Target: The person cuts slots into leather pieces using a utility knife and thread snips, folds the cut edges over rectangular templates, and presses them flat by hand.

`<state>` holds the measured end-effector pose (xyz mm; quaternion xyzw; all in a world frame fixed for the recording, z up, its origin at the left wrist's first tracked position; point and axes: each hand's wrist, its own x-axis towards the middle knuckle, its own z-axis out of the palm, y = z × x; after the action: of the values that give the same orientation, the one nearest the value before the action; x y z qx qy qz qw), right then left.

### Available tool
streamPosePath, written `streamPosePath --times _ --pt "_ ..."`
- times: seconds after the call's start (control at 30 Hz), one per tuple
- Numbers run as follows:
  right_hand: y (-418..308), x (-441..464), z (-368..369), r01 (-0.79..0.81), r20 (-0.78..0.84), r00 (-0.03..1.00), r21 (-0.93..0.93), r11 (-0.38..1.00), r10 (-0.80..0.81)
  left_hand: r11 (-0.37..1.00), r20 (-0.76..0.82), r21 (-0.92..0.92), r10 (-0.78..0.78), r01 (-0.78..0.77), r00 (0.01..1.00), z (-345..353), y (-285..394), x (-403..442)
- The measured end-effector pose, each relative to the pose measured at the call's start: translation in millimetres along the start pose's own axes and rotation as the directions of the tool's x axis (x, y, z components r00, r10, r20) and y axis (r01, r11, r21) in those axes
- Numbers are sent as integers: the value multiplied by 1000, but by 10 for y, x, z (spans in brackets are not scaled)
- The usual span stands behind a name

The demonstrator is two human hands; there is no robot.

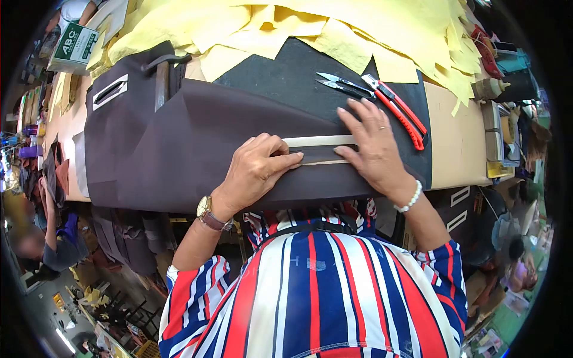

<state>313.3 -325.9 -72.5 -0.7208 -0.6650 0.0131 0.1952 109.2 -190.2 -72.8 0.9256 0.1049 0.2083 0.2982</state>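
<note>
A dark brown sheet of fabric or leather (173, 143) lies across the work table in front of me. Two pale strips frame a narrow dark slot in it, the upper pale strip (316, 141) being the wider one. My left hand (256, 164) is at the slot's left end, fingers curled and thumb and forefinger pressed together on the brown sheet. Over the right end rests my right hand (376, 146), fingers spread, its thumb touching near the lower strip. Beyond it are a red utility knife (406, 122) and a pair of thread snips (347, 85).
Yellow sheets (382, 39) are heaped along the far side, over a black mat (262, 74). At left is another framed slot (110, 92) in brown material. A green and white box (73, 43) stands at the far left. Other people are visible at both sides.
</note>
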Motion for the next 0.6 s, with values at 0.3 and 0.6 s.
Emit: streamPosePath --times 0.3,0.6 --pt "-148 23 96 -154 92 983 -45 987 158 983 46 38 -183 182 982 -316 -32 -161" --pt "-445 262 262 -27 57 998 -32 999 28 981 -69 44 -184 187 981 -276 -105 -258"
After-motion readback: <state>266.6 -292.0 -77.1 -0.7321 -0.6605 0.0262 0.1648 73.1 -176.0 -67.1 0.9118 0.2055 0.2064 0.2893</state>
